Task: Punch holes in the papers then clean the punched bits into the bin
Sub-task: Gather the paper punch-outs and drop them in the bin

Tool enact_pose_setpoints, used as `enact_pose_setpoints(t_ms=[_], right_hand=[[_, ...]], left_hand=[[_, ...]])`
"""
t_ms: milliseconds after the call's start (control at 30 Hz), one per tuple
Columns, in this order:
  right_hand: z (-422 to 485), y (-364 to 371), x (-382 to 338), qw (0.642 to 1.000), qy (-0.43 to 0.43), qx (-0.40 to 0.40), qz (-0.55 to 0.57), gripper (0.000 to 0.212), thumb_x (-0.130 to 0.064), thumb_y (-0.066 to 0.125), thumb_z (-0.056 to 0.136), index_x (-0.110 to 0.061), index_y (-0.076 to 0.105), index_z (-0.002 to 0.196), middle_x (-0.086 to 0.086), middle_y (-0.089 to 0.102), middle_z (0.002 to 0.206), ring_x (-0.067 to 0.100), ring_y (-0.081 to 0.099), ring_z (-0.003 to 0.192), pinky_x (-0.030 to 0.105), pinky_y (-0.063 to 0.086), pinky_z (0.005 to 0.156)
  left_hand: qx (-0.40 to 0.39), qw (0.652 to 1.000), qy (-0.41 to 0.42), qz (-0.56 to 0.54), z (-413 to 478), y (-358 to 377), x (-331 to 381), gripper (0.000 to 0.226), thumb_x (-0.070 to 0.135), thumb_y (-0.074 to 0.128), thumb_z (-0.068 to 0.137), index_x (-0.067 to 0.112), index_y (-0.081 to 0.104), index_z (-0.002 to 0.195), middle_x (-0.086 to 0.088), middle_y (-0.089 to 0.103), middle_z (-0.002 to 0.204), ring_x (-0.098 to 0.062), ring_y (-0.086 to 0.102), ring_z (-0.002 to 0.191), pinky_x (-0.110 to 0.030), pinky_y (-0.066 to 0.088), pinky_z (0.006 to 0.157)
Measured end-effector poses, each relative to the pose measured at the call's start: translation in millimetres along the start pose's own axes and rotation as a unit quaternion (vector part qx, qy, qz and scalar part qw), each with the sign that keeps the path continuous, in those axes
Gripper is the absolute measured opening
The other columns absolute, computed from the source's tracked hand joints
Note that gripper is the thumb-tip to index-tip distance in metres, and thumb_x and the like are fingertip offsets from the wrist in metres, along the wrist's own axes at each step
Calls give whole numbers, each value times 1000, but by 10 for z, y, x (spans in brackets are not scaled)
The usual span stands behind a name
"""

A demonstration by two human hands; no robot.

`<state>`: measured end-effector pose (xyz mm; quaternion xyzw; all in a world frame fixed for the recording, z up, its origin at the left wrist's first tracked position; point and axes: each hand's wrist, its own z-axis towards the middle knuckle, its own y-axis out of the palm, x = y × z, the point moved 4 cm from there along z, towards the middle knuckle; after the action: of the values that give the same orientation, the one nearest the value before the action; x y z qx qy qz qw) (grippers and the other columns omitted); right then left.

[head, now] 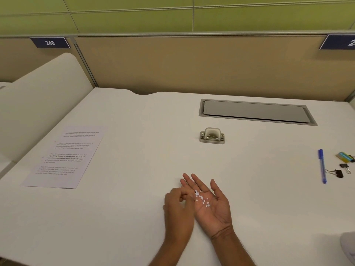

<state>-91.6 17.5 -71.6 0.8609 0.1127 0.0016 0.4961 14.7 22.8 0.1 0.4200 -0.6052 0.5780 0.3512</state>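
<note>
I log two human hands, bare: left hand, right hand. Forearms bare as far as lower frame edge shows them. Slim fingers. Palm lines and crease lines across wrist plain on right hand. Left hand slightly blurred.

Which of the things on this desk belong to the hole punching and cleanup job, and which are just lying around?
Part of the job:
papers
hole punch
punched bits, lying on the palm of the right hand
left hand, right beside that palm

Just lying about:
blue pen
binder clips, two of them
yellow and blue item
grey desk hatch
</note>
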Motion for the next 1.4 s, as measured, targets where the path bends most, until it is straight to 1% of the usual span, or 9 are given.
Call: enact_pose_setpoints(t_ms=[100, 233, 333, 467, 567, 700, 800, 967, 1400], right_hand=[[-3, -15, 6, 1000, 0, 5, -9, 61, -39, 41, 103, 1, 37, 149, 26, 40, 154, 41, 38, 144, 50, 20, 123], [1, -27, 10, 1000, -2, -3, -20, 62, -39, 42, 101, 1, 39, 148, 25, 40, 154, 40, 38, 144, 48, 20, 124], [9, -34, 9, 1000, 0, -7, -16, 61, -41, 41, 102, 3, 44, 145, 25, 40, 154, 40, 39, 143, 48, 18, 124], [13, -53, 3, 1000, 1, -2, -3, 62, -41, 40, 104, 2, 37, 149, 25, 39, 155, 41, 37, 144, 48, 17, 125], [25, -54, -1, 1000, 3, -5, 4, 60, -39, 41, 104, 4, 42, 146, 27, 39, 154, 43, 38, 143, 50, 18, 124], [23, -43, -8, 1000, 4, -14, 17, 58, -37, 44, 104, 7, 47, 141, 29, 39, 153, 46, 37, 142, 53, 21, 122], [27, -46, -4, 1000, 2, -13, 13, 58, -37, 44, 104, 8, 48, 140, 30, 39, 153, 46, 38, 142, 53, 23, 122], [36, -55, -11, 1000, 2, -13, 18, 58, -37, 44, 104, 8, 47, 140, 30, 38, 153, 46, 37, 142, 54, 23, 122], [35, -55, -8, 1000, 3, -7, 22, 58, -37, 45, 104, 8, 47, 140, 30, 39, 153, 47, 37, 142, 54, 21, 122]], left_hand=[[-38, 999, -6, -10, -168, 183, 87, 21, 13, 64, 90, 31, 64, 81, 4, 64, 95, -7, 59, 92, -21, 48, 83], [-36, 999, -6, 15, -230, 260, 109, 16, 11, 66, 89, 27, 67, 87, 6, 64, 97, -12, 61, 93, -27, 53, 84], [-29, 999, 10, 18, -216, 249, 135, 24, 4, 66, 87, 28, 69, 85, 9, 66, 94, -5, 62, 90, -26, 53, 85], [-38, 999, 15, 4, -227, 226, 95, 23, 15, 70, 89, 38, 70, 89, 14, 66, 96, -4, 63, 94, -12, 48, 83], [9, 999, 38, -11, -187, 97, 31, 22, 17, 70, 88, 39, 70, 91, 13, 68, 91, -2, 63, 91, -5, 43, 77], [100, 994, 29, 12, 47, -192, -166, 16, 10, 69, 89, 26, 72, 90, 11, 70, 88, -7, 63, 83, -21, 49, 76], [122, 992, -7, 28, 227, -362, -329, 12, 7, 69, 89, 17, 73, 93, 7, 71, 88, -14, 64, 84, -34, 54, 82], [98, 993, 13, 64, 387, -385, -398, 13, 8, 73, 86, 13, 73, 98, 5, 68, 88, -14, 61, 86, -24, 49, 78], [68, 977, 57, 192, 478, -302, -332, 11, 9, 66, 91, 14, 74, 86, 3, 68, 85, -21, 56, 90, -44, 50, 84]])
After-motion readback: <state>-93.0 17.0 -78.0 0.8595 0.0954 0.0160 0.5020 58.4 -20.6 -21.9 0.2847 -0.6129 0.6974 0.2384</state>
